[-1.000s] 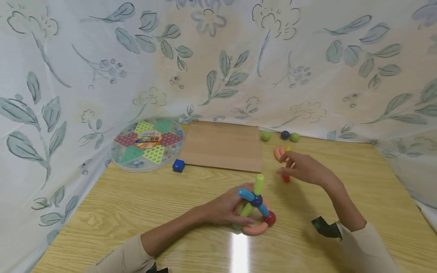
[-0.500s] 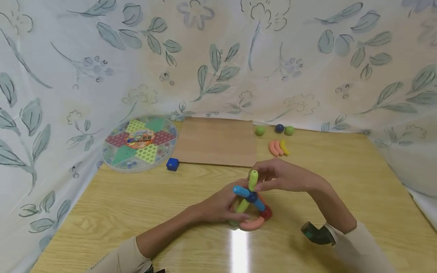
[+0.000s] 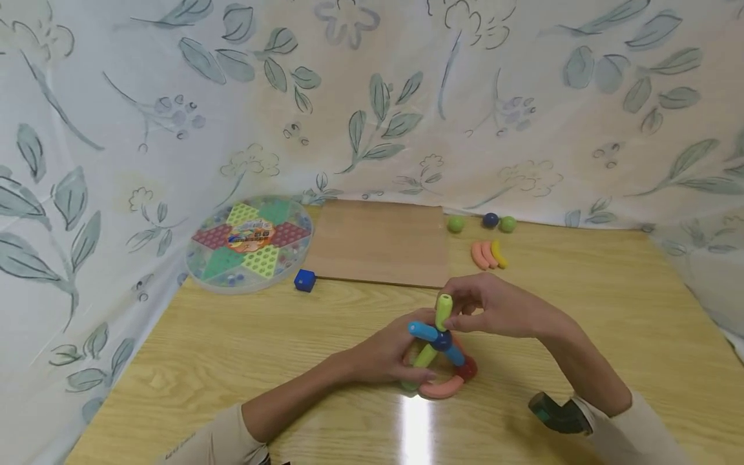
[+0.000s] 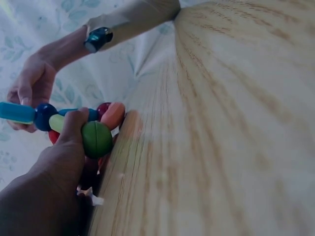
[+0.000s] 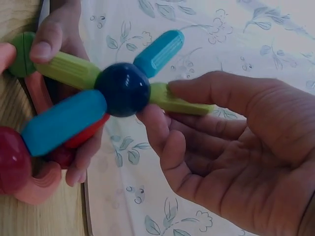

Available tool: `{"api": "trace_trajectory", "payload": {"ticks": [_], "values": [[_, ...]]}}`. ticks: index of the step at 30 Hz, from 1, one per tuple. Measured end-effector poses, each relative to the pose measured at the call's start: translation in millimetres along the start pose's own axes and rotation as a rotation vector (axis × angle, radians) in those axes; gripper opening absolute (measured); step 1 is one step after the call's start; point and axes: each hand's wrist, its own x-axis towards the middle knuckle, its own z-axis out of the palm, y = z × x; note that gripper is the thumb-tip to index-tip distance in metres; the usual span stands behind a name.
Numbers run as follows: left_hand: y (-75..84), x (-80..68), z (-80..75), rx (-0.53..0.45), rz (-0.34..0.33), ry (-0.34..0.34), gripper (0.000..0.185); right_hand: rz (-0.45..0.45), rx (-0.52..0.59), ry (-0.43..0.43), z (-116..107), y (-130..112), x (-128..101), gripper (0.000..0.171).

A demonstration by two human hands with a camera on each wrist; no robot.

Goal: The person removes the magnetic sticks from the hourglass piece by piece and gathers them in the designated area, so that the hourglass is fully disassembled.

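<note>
- The right hand [image 3: 500, 313] has come back from the loose pieces at the far side of the table to the small toy structure of coloured plastic rods and balls [image 3: 438, 349], which stands on the pale wooden table [image 3: 232, 361] near the front middle.
- Its fingers [image 5: 197, 91] now pinch the upper lime-green ribbed rod [image 3: 444, 311], thumb below, right beside the dark blue ball [image 5: 123, 89] that joins the rods.
- A second ago this hand was pinching a small red piece; I cannot tell whether that piece is now in the structure.
- The left hand [image 3: 386, 355] has stayed where it was, curled round the base: its thumb presses the lower green rod [image 5: 69, 69] next to a green ball [image 4: 97, 139].
- Two light blue rods [image 5: 64, 120] cross the green ones at the hub; a salmon curved piece [image 3: 442, 389] and a dark red ball [image 3: 467, 368] lie at the foot.
- Judging from this, the build is being steadied with both hands while the top rod is set or adjusted.
- Well apart at the back: three curved pieces [image 3: 489, 254], three small balls [image 3: 490, 222], a thin wooden board [image 3: 378, 242], a blue cube [image 3: 305, 281], and a round Chinese-checkers box [image 3: 250, 244].
</note>
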Motion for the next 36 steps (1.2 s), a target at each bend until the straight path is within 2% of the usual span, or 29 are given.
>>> {"api": "trace_trajectory", "payload": {"ticks": [4,9,10,13,17,19,23,27,31,36], "values": [[1.6,2.8,0.2,-0.029,-0.023,-0.016,0.07,0.024,0.012,0.052,2,-1,-4,0.01],[3.0,5.8,5.1,-0.019,0.004,-0.026,0.057,0.071,0.003,0.198,0,-1,-13,0.014],[3.4,7.0,6.3,-0.011,0.021,-0.027,0.054,0.094,-0.017,0.233,-3,-1,-16,0.014],[4.1,9.1,8.2,-0.007,0.051,-0.026,0.05,0.186,-0.11,0.315,-15,0,-25,0.029],[4.7,5.7,5.3,0.028,0.006,-0.009,0.052,0.315,-0.263,0.357,-37,12,-31,0.05],[4.9,3.3,3.2,0.047,-0.029,-0.008,0.052,0.359,-0.298,0.348,-47,24,-32,0.051],[4.8,0.6,1.2,0.052,-0.062,-0.015,0.054,0.441,-0.32,0.266,-59,53,-32,0.05],[4.4,0.1,0.1,0.031,-0.048,-0.008,0.053,0.491,-0.304,0.162,-60,79,-25,0.048],[5.2,0.5,-0.7,0.022,-0.028,-0.006,0.052,0.532,-0.308,0.077,-57,94,-20,0.046],[5.8,0.2,-0.3,0.023,-0.022,-0.009,0.051,0.547,-0.323,0.049,-55,100,-17,0.042]]}}
